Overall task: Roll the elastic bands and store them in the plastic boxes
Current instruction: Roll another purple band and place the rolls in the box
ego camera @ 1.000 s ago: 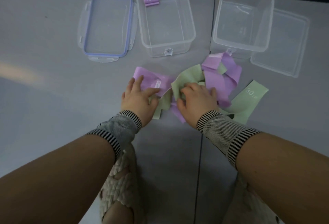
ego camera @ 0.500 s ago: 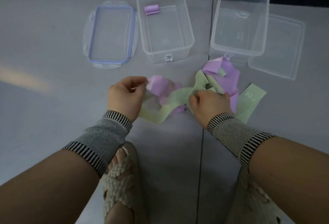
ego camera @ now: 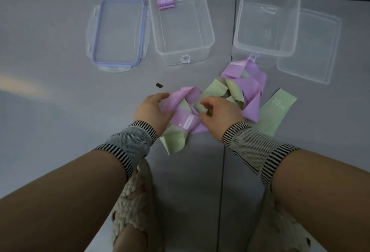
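L hand (ego camera: 153, 111) grips a purple band (ego camera: 181, 109) at the near-left edge of the tangled band pile (ego camera: 230, 99), fingers curled round the fold. R hand (ego camera: 218, 114) sits just beside it, thumb and fingers pinching a green band (ego camera: 215, 91) at pile centre. Pile lies directly ahead of both hands, touching them; one green end marked "30" (ego camera: 277, 102) trails out to the right, another green end (ego camera: 174, 141) pokes out below L wrist.

Vs 0.5 s ago: hands are closer together. Green strip then stretched betw. them is now slack and bunched; purple fold now covers L fingers. Boxes and lids unchanged.

Grey tabletop (ego camera: 60, 71), seam running down the middle, small dark spot (ego camera: 159, 85) near pile. Far side: left box (ego camera: 180, 19) w/ one rolled purple band (ego camera: 165, 3) in its far-left corner; right box (ego camera: 266, 15) by the pile's far end. Blue-rimmed lid (ego camera: 118, 33) lies left of left box; clear lid (ego camera: 310, 45) partly under right box. Woven sandals (ego camera: 132, 201) show below tabletop edge.
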The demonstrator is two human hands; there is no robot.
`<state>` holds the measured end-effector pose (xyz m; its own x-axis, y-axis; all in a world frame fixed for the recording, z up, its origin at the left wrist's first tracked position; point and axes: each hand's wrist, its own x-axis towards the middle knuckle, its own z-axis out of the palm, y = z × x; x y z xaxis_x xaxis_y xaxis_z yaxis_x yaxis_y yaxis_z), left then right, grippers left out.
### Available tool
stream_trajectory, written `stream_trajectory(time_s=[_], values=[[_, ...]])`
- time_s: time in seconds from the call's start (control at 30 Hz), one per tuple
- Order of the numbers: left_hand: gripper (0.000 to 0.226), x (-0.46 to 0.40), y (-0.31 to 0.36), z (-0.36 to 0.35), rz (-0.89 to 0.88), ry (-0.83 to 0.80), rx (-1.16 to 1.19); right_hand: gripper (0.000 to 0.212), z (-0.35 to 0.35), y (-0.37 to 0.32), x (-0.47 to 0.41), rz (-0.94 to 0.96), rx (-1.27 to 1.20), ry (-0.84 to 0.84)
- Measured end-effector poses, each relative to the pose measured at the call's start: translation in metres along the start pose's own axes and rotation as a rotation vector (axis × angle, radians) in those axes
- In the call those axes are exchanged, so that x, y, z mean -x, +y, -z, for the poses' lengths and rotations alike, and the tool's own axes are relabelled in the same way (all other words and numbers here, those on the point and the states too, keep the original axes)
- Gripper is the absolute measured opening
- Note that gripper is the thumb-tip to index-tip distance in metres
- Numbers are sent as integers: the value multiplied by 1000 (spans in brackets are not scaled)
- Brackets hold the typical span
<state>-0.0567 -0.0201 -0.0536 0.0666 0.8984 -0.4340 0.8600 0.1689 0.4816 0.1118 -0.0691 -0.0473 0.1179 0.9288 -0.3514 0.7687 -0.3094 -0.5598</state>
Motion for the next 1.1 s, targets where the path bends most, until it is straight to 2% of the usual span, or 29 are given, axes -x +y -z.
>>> stream_trajectory(time_s=[0.07, 0.13, 0.3, 0.37, 0.47, 0.53, 0.63, 0.7, 0.8, 0.93, 1.0, 1.07, 1.1], values=[[52, -4, -2, -8, -2, -69, -20, 36, -5, 5, -1, -2, 79, -58], [47, -6, -1, -11, 25, -97, 8, 34, -10, 7, -2, 14, 193, -82], [1, -5, 6, -6, 67, -51, 160, 18, -15, 4, -2, 29, 202, -49], [12, -3, 8, 1, 174, -76, 401, 20, -14, 3, -3, 25, 154, -34], [14, 7, 20, 17, 321, -184, 882, 33, -11, 1, -2, 42, 47, -18], [17, 12, 30, 30, 299, -223, 1073, 29, -6, -2, -1, 42, -45, -15], [22, 15, 48, 51, 225, -215, 1231, 13, 9, -12, -4, 51, -149, 23], [21, 14, 58, 63, 193, -188, 1285, 8, 21, -20, -7, 21, -243, 85], [18, 11, 65, 69, 163, -90, 1253, 21, 40, -27, -13, -63, -433, 166], [13, 7, 55, 64, 274, 56, 1233, 22, 58, -24, -15, -145, -681, 189], [13, 7, 50, 61, 331, 82, 1264, 18, 61, -16, -13, -164, -679, 193], [13, 8, 48, 61, 341, 69, 1285, 7, 61, -9, -10, -169, -530, 205], [14, 9, 50, 62, 326, 49, 1298, 9, 59, -5, -9, -182, -441, 200]])
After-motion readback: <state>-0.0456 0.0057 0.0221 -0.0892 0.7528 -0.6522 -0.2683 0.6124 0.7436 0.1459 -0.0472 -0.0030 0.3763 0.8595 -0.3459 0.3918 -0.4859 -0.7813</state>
